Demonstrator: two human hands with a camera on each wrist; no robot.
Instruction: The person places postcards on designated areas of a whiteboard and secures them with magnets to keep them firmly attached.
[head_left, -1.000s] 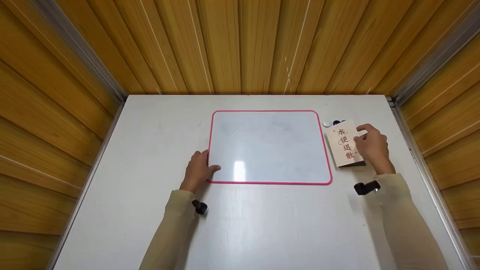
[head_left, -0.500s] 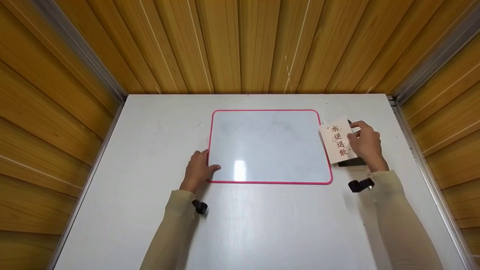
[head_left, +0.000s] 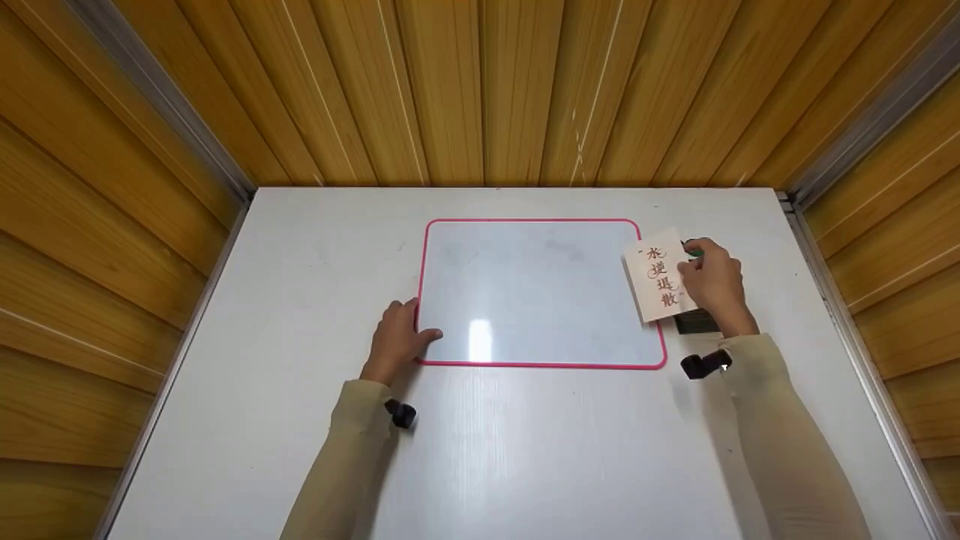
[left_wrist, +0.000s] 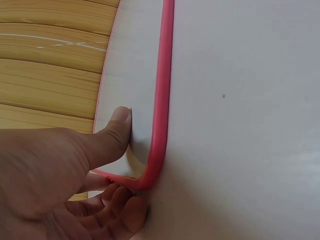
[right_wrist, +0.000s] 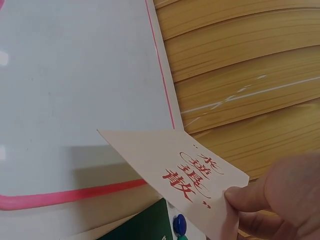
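Observation:
A whiteboard [head_left: 540, 300] with a pink frame lies flat on the white table. At its near left corner, my left hand [head_left: 396, 341] grips the frame. The left wrist view shows the thumb [left_wrist: 117, 130] on the board's face and the fingers curled at the outer edge. My right hand [head_left: 716, 285] pinches the right edge of a cream card [head_left: 658, 281] with red Chinese characters. Tilted, the card overlaps the board's right edge in the head view, and its shadow falls on the board in the right wrist view.
Beneath the raised card, a dark green card [right_wrist: 142, 222] lies right of the board. Beside it sits a blue round magnet [right_wrist: 179, 225], with a bit of green next to it. Yellow wood-patterned walls [head_left: 517, 90] close off the table's back and sides.
My right hand has carried the cream card leftward, from beside the board to over its right edge, uncovering the dark green card. My left hand has stayed at the corner.

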